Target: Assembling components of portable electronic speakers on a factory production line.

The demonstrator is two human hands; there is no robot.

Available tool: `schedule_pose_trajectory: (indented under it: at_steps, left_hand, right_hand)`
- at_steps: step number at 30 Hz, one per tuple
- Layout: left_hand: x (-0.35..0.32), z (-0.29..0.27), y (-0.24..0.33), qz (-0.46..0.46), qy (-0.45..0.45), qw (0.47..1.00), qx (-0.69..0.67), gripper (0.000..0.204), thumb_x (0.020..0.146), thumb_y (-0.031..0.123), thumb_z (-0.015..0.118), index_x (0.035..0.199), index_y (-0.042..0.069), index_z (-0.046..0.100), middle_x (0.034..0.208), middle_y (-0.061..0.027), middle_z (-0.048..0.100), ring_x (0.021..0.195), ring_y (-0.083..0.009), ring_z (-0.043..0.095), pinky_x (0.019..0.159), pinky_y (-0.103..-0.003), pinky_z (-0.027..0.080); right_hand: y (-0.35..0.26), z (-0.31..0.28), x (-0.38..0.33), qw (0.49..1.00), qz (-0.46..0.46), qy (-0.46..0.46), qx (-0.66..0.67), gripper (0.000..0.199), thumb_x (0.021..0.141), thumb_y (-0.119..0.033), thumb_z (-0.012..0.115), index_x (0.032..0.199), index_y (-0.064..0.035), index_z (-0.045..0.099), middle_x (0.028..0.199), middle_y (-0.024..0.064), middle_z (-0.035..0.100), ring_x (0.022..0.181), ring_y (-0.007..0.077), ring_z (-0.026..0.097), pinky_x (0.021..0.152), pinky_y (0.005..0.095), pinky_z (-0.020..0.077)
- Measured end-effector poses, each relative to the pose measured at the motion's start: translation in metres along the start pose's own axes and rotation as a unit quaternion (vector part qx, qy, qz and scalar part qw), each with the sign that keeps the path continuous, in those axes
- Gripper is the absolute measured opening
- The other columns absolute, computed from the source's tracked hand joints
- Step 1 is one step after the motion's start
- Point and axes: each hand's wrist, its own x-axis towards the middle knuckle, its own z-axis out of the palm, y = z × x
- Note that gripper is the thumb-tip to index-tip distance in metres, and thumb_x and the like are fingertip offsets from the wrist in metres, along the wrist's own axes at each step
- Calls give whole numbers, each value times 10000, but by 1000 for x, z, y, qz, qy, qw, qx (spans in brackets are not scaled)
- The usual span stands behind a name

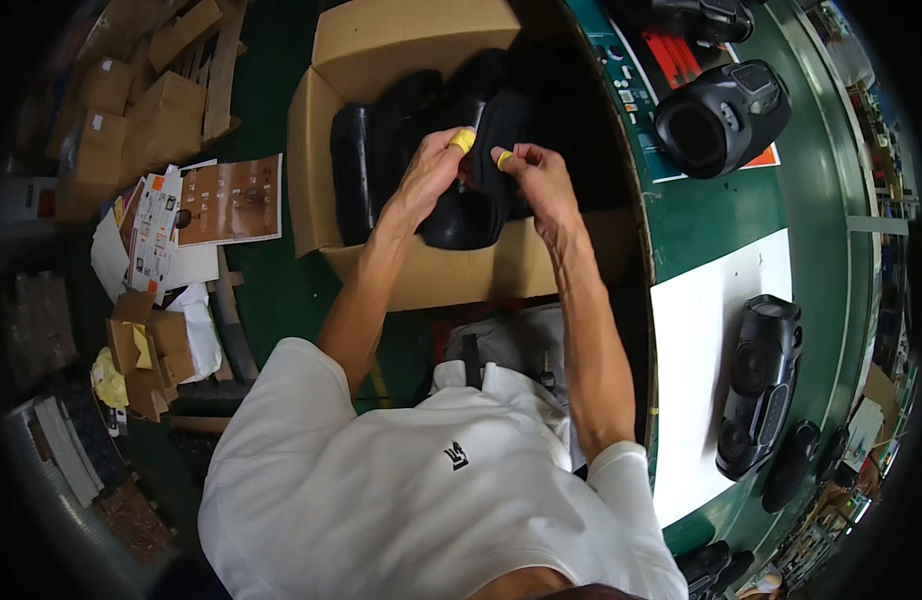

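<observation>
Both arms reach forward over an open cardboard box (pixel 381 275) that holds several black, curved plastic housings (pixel 355 165). My left hand (pixel 433 172) is closed over the housings, a yellow wrap round its thumb; any object in its grip cannot be made out. Just to its right, my right hand (pixel 543 183) has its fingers curled in against a thumb that also wears a yellow wrap. Whatever it pinches is lost against the dark parts. One black housing with a rounded end (pixel 463 222) lies below and between the two hands. Deep shadow hides the box's right side.
A green workbench (pixel 696 220) runs along the right, with a black cylindrical speaker body (pixel 723 118) and another speaker (pixel 759 385) on a white sheet (pixel 696 350). Cardboard boxes (pixel 166 120), printed sheets (pixel 231 200) and a small open carton (pixel 151 350) stand at the left.
</observation>
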Motion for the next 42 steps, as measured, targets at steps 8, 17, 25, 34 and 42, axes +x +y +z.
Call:
schedule_pose_trajectory:
  at_steps: [8, 17, 25, 34, 42]
  left_hand:
    - [2, 15, 39, -35, -57, 998, -12, 191, 1119, 188, 614, 1101, 35, 727, 906, 5, 651, 725, -112, 639, 666, -312, 596]
    - [-8, -66, 52, 6, 33, 998, -45, 215, 1073, 103, 611, 1150, -50, 742, 888, -45, 667, 737, -146, 695, 635, -304, 613]
    - [-9, -24, 26, 197, 195, 774, 569, 192, 939, 47, 681, 1085, 40, 806, 1024, -205, 782, 903, -419, 767, 777, -466, 594]
    - [26, 42, 22, 19, -176, 984, -31, 196, 1087, 167, 667, 1059, 10, 781, 997, 5, 717, 923, -98, 688, 811, -317, 574]
    - [0, 0, 66, -74, -86, 982, -154, 288, 1065, 54, 609, 1306, -90, 672, 1102, -213, 792, 1057, -357, 796, 967, -459, 639]
  right_hand:
    - [-11, -4, -6, 974, -14, 86, -212, 601, 812, -428, 885, 1078, 83, 713, 888, 77, 716, 830, 165, 682, 769, 320, 551]
    - [-19, -29, -6, 966, -63, 137, -209, 517, 819, -359, 868, 1054, 79, 728, 923, 97, 737, 855, 184, 702, 828, 321, 563]
    - [-11, -46, -9, 995, -44, 86, -33, 157, 911, -127, 812, 940, -36, 688, 822, -45, 561, 727, 47, 472, 654, 249, 394]
    - [-25, -44, -26, 964, -106, 92, -226, 397, 846, -215, 840, 1096, 74, 732, 898, 80, 725, 830, 131, 678, 790, 302, 562]
    - [-45, -44, -28, 936, -172, 190, -243, 455, 835, -243, 840, 1148, 72, 742, 870, 122, 748, 787, 223, 721, 788, 354, 586]
